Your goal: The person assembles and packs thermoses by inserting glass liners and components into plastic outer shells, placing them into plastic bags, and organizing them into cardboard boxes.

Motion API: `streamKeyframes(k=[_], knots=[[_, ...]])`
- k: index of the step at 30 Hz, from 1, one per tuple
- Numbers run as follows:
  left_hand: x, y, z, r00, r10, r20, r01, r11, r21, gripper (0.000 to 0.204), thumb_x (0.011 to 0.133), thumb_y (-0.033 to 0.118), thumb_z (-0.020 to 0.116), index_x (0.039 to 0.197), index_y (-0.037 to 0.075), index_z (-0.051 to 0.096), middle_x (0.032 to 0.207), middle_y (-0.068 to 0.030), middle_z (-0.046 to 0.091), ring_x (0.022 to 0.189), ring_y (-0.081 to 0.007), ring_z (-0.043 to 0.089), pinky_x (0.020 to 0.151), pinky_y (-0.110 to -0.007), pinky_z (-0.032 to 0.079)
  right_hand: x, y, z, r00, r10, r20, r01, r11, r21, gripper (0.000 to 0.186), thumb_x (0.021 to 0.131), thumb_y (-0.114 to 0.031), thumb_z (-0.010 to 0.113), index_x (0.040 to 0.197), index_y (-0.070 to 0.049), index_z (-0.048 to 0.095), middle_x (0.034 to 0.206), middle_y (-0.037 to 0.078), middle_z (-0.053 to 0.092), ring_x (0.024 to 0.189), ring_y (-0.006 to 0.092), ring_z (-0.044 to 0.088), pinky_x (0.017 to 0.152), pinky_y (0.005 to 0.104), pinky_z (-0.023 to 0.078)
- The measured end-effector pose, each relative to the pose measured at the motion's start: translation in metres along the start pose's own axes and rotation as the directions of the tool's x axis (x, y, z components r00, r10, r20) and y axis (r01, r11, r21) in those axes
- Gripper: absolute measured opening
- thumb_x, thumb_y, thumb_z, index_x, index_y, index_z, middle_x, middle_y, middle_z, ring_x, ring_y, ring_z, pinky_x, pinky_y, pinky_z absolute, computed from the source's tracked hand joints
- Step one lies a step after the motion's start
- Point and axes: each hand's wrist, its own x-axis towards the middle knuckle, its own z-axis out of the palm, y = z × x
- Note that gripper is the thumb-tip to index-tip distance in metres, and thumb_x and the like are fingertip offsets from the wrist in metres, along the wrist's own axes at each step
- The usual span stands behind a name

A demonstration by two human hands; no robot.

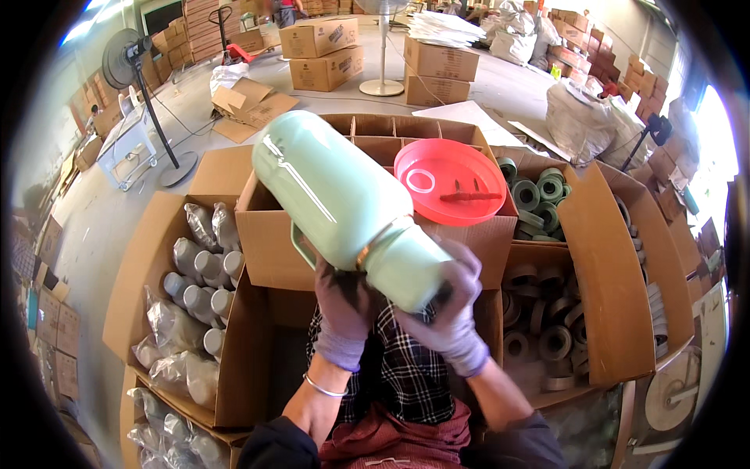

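Note:
A large mint-green vacuum jug (pixel 332 184) is held up over my lap, tilted with its base toward the far left and its lid (pixel 408 266) toward me. My left hand (pixel 342 301), in a grey glove, is closed beneath its neck, by the side handle (pixel 301 244). Around the lid end, my right hand (pixel 453 301) is gripping with gloved fingers, slightly blurred by motion. Just behind the jug, a red round tray (pixel 484 205) rests on a divided carton (pixel 269 258); a pale ring (pixel 420 181) and a dark red strip lie in it.
On the left, an open carton (pixel 234 344) holds several plastic-wrapped grey bottles (pixel 205 301). To the right, cartons hold green ring parts (pixel 539 199) and dark ring parts (pixel 553 342). Farther off stand a black fan (pixel 129 59), a white fan pole (pixel 383 47) and stacked boxes (pixel 324 66).

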Motion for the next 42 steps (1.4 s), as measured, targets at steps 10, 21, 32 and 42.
streamKeyframes(k=[10, 21, 32, 42], knots=[[-0.027, 0.009, -0.02, 0.989, 0.143, -0.028, -0.135, 0.972, 0.191, 0.035, 0.092, 0.008, 0.055, 0.125, -0.003, 0.05, 0.127, -0.0139, 0.056, 0.117, -0.0224, 0.056, 0.101, -0.034, 0.045, -0.038, -0.026, 0.007, 0.398, 0.686, 0.609, -0.802, -0.061, 0.594, 0.09, 0.084, -0.078, 0.036, 0.13, -0.001, 0.044, 0.103, 0.017, 0.056, 0.086, 0.0279, 0.057, 0.073, 0.0389, 0.049], [-0.054, -0.01, -0.061, 0.965, 0.132, 0.227, -0.245, 0.765, 0.596, 0.05, 0.087, 0.015, 0.068, 0.129, 0.0, 0.047, 0.128, -0.0114, 0.057, 0.113, -0.0206, 0.058, 0.093, -0.038, 0.05, -0.085, -0.041, 0.022, 0.404, 0.166, 0.899, -0.321, -0.895, 0.31, 0.086, 0.088, -0.078, 0.033, 0.132, -0.005, 0.049, 0.094, 0.018, 0.065, 0.074, 0.0272, 0.067, 0.056, 0.0376, 0.055], [-0.07, 0.033, -0.19, 0.976, -0.195, 0.098, 0.044, 0.615, 0.787, 0.038, 0.099, 0.032, 0.052, 0.113, -0.001, 0.065, 0.104, -0.0101, 0.069, 0.091, -0.0196, 0.065, 0.079, -0.033, 0.053, 0.109, 0.133, -0.051, 0.808, 0.41, 0.422, 0.164, 0.533, -0.83, 0.019, 0.087, -0.023, 0.062, 0.097, -0.009, 0.068, 0.103, 0.016, 0.064, 0.093, 0.0336, 0.066, 0.081, 0.044, 0.055], [-0.06, 0.016, -0.189, 0.742, -0.668, -0.048, 0.67, 0.743, 0.019, 0.039, 0.098, 0.037, 0.055, 0.102, 0.001, 0.068, 0.087, -0.0032, 0.069, 0.072, -0.0107, 0.066, 0.064, -0.027, 0.052, 0.151, 0.067, -0.057, 0.588, 0.736, 0.335, -0.52, 0.661, -0.541, 0.038, 0.08, -0.034, 0.07, 0.092, 0.002, 0.065, 0.089, 0.017, 0.068, 0.08, 0.022, 0.068, 0.069, 0.0337, 0.053]])
